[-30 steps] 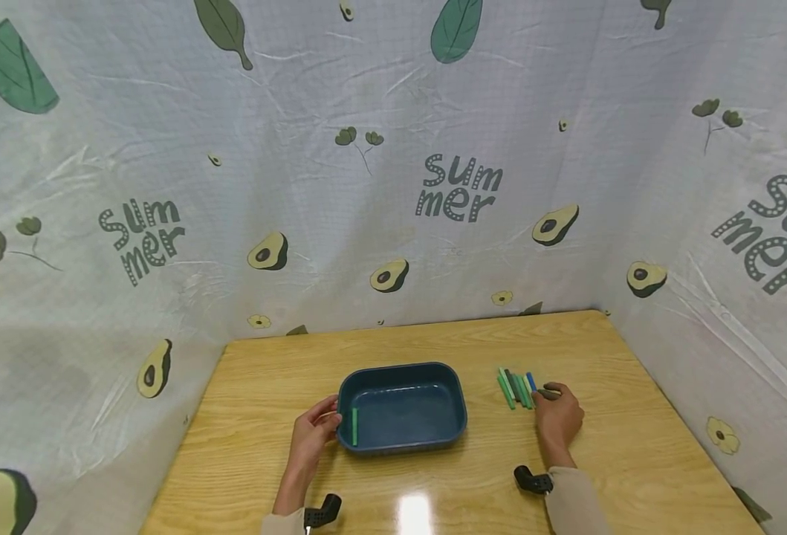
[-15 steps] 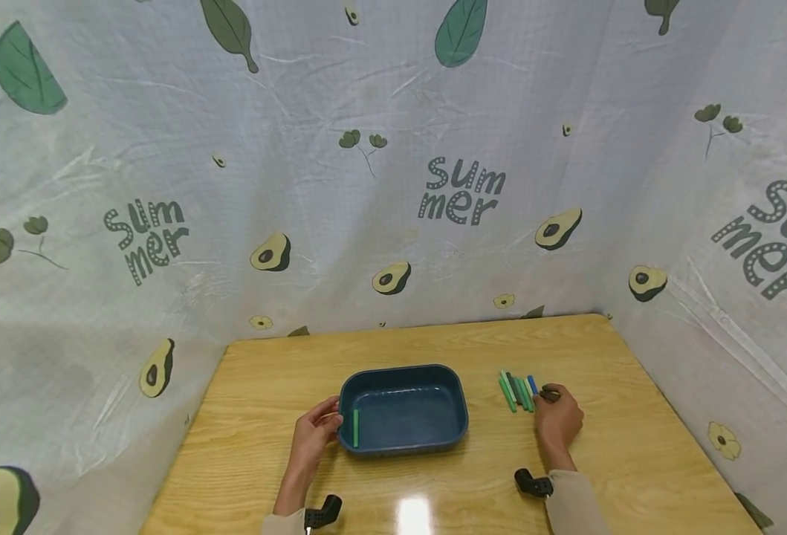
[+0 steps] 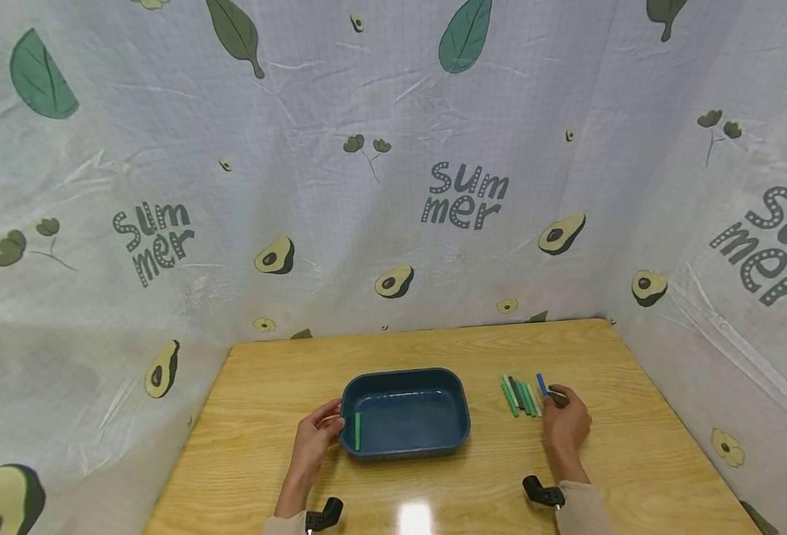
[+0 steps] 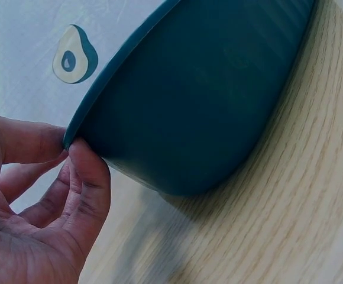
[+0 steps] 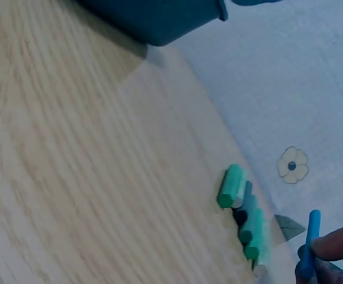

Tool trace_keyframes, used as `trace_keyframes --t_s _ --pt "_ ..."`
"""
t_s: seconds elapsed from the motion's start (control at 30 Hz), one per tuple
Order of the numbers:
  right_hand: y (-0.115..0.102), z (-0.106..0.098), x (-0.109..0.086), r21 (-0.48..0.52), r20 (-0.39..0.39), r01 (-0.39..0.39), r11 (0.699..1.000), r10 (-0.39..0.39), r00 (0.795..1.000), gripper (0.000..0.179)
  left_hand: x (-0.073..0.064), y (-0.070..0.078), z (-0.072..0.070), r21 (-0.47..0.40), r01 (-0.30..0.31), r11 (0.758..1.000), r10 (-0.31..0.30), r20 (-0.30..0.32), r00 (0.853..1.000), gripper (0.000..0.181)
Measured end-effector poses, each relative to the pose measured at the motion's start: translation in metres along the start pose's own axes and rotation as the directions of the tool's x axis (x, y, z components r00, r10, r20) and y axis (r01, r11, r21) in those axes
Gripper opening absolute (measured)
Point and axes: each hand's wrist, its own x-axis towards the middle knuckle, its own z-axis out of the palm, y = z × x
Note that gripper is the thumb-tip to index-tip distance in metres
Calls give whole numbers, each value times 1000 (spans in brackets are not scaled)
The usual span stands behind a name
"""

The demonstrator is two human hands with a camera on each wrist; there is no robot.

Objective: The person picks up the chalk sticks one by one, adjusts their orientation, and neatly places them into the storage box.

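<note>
My left hand point(image 3: 314, 437) pinches the left rim of a dark blue rectangular tub point(image 4: 183, 118) between thumb and finger. Inside the tub, near its left wall, lies one green chalk stick point(image 3: 357, 431). Over on the right, my right hand point(image 3: 565, 425) pinches a blue chalk stick point(image 5: 313, 231) between thumb and fingertips, its far end sticking out past them. Just left of that hand is a row of several chalk sticks point(image 5: 253, 225) in bright green, pale green and dark tones, lying side by side on the table. The fingertips under the blue stick look dark.
A light wooden table point(image 3: 266, 386) bears everything. Behind and at both sides hangs a pale sheet point(image 3: 339, 223) printed with avocados, leaves and lettering. A small black wrist camera point(image 3: 542, 492) sits on my right wrist, another black camera point(image 3: 325, 515) on my left.
My right hand has drawn the blue chalk stick slightly right, away from the row's end. The left hand keeps its hold on the tub. The head view has shifted a little.
</note>
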Motion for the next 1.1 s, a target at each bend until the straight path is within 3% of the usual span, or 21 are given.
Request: trace_keyframes --t_s 0.13,0.37,0.6,0.7,0.9,1.1 --pt "-3 -6 0 7 34 -6 1000 5 999 29 -1 0 1 4 3 1000 -3 3 1000 43" --pt "-9 -15 1 -14 84 66 998 -65 994 31 -4 0 1 1 7 1000 -7 10 1000 44" --pt "-19 -22 4 -31 213 44 999 -36 976 39 -4 -1 2 13 -3 1000 3 -8 1000 43" --pt "-24 -25 5 7 310 -18 1000 15 950 43 -5 -1 2 7 -3 1000 4 -5 1000 43" --pt "-32 -30 7 144 491 -151 978 62 869 51 -7 0 2 2 -5 1000 5 5 1000 44" --pt "-42 -30 6 178 552 -158 971 34 833 54 -5 -1 2 8 -2 1000 2 -14 1000 43"
